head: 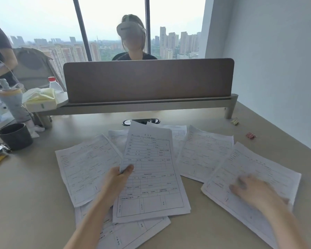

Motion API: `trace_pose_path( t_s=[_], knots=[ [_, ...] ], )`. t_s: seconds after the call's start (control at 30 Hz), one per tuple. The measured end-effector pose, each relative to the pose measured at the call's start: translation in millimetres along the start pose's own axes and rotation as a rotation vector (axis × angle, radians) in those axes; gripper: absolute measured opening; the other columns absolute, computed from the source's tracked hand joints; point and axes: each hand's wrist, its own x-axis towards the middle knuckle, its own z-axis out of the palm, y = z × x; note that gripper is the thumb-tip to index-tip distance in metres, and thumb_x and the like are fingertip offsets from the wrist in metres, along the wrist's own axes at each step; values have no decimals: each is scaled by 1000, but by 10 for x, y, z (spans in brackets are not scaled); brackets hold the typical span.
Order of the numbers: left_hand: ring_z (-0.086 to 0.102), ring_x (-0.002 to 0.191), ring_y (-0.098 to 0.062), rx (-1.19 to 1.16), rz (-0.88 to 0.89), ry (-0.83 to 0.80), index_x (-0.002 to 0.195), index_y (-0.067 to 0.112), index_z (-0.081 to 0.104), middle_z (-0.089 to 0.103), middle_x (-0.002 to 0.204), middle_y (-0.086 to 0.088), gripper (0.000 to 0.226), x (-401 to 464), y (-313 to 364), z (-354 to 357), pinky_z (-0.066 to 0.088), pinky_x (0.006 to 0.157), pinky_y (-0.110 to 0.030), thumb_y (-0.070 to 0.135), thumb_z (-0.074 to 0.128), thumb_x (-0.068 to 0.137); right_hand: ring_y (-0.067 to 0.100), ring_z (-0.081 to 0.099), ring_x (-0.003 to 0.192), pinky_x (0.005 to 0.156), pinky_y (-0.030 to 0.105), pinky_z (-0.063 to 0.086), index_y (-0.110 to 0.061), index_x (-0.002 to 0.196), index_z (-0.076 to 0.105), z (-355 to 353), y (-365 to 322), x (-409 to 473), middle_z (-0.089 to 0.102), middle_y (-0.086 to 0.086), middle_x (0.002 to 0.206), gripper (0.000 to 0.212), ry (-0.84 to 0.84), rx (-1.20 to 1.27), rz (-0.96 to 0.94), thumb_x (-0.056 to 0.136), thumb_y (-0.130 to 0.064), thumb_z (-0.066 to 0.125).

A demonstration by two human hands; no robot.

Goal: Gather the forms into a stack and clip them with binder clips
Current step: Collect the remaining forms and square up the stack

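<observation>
A small stack of forms (151, 177) is pinched by the left hand (118, 178); the right hand (255, 190), blurred, is laid flat on a loose form (255, 169). Sheets could easily get fanned or creased if it's dragged too fast.

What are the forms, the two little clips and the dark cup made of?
The forms look like thin white printed paper: the gripped sheets bend. The gold binder clip and pink binder clip look like shiny painted metal, though they are small. The dark cup looks matte; ceramic or plastic, I cannot tell.
</observation>
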Motion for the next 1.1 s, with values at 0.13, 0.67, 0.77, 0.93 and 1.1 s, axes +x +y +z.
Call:
trace_pose_path(
  t_s=[0.13,0.67,0.77,0.93,1.1],
  knots=[
    [77,89,-41,9,6,-30,86,23,80,83,90,-9,31,99,49,69,60,89,-58,44,62,98,27,21,149,109,56,35,-42,148,32,110,-71,-56,21,-11,162,63,56,18,-155,92,-71,37],
    [63,79,-24,-56,13,-97,79,23,74,70,83,-11,28,152,59,84,47,70,-34,36,62,101,36,41,138,111,48,37,-30,157,26,10,86,-117,38,13,156,86,176,611,12,88,-14,74],
    [75,82,-33,-130,-37,-53,82,18,76,83,84,-9,23,130,109,61,58,84,-46,30,66,99,30,54,109,97,45,45,-26,156,30,-40,133,-78,54,7,134,86,195,999,28,87,-1,75],
    [79,85,-36,-158,-87,-70,91,11,78,84,82,-10,23,163,99,29,62,88,-53,30,66,99,37,55,118,94,45,46,-9,145,39,-104,-12,136,53,12,134,75,266,1129,109,83,-13,81],
    [81,86,-33,-108,-88,-105,94,10,81,85,86,-10,28,196,71,3,61,90,-55,29,63,101,36,48,134,109,52,41,-20,157,14,-80,-336,339,51,12,146,105,268,941,-5,78,-6,82]
  ],
)
